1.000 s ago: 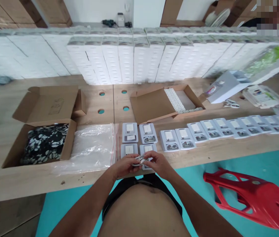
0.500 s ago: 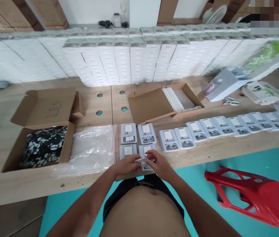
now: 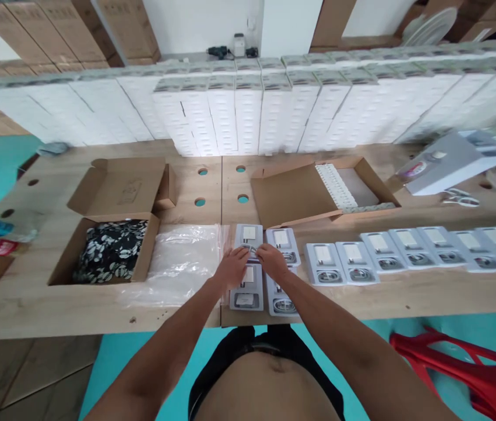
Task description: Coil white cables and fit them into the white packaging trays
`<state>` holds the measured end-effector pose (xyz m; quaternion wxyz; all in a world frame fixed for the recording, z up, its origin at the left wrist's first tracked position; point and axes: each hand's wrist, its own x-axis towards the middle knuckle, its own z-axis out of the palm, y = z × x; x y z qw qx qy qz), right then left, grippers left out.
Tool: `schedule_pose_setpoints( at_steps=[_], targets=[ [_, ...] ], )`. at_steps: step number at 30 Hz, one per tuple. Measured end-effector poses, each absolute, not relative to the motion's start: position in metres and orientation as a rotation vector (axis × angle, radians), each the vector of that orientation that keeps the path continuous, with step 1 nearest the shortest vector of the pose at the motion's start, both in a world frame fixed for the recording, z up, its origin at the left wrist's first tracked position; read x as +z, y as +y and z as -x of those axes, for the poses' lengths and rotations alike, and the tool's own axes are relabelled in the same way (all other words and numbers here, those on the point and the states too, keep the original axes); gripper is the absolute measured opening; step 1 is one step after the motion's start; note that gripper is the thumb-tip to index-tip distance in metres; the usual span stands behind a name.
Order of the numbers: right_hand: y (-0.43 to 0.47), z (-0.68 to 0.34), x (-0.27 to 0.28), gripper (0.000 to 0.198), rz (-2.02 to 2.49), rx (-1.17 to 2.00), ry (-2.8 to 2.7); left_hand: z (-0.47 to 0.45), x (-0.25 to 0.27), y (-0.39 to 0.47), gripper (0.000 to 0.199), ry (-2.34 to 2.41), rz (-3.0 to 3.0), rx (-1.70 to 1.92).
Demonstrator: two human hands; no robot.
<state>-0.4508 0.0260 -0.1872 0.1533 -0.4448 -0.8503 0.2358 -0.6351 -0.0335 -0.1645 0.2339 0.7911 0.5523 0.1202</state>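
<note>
Both my hands are over the back-left white tray point(image 3: 248, 228) of a small group of trays. My left hand point(image 3: 233, 266) and my right hand point(image 3: 273, 261) pinch a coiled cable point(image 3: 251, 248) between them, at the tray's lower compartment. Fingers hide part of the coil. A white charger block fills that tray's upper half. In front, the front-left tray point(image 3: 246, 287) has a block and a small white piece in its lower part. The back-right tray point(image 3: 283, 240) and the front-right tray point(image 3: 283, 305) each show a coiled cable, partly covered by my right hand and forearm.
Clear plastic bags point(image 3: 181, 257) lie left of the trays, beside an open carton point(image 3: 148, 251) of black-and-white pieces. Filled trays point(image 3: 408, 245) line the right. Behind stand another open carton point(image 3: 300, 193), scissors point(image 3: 461, 199) and stacked white boxes point(image 3: 248, 117). A red stool point(image 3: 462, 362) is on the floor.
My hands have moved away from my body with the coiled cable, from above the front trays to the back-left tray. The view has shifted toward the left.
</note>
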Motion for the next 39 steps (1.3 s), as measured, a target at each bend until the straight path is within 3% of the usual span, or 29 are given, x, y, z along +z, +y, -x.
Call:
schedule_pose_setpoints(
  at_steps=[9,16,23,27,30,34,39],
  targets=[
    [0.011,0.438,-0.198,0.031,1.002,0.430,-2.752,0.635,-0.186,-0.044,0.044,1.569,-2.258,0.278],
    [0.007,0.450,-0.190,0.029,0.924,0.383,-2.835,0.637,-0.196,-0.040,0.039,1.599,-2.259,0.294],
    [0.021,0.457,-0.177,0.029,0.937,0.441,-2.816,0.633,-0.190,-0.024,0.021,1.573,-2.247,0.376],
    [0.016,0.428,-0.153,0.039,1.150,0.461,-2.611,0.641,-0.174,-0.024,0.027,1.647,-2.157,0.533],
    [-0.027,0.377,-0.142,0.035,1.471,0.650,-2.162,0.635,-0.154,-0.041,0.028,1.697,-2.064,0.654],
    [-0.138,0.308,-0.147,0.031,1.823,1.001,-1.805,0.587,-0.130,-0.087,0.016,1.406,-2.006,0.698],
    [-0.218,0.277,-0.198,0.028,1.787,1.127,-1.770,0.508,-0.155,-0.132,0.013,0.962,-2.012,0.539]
  ],
)
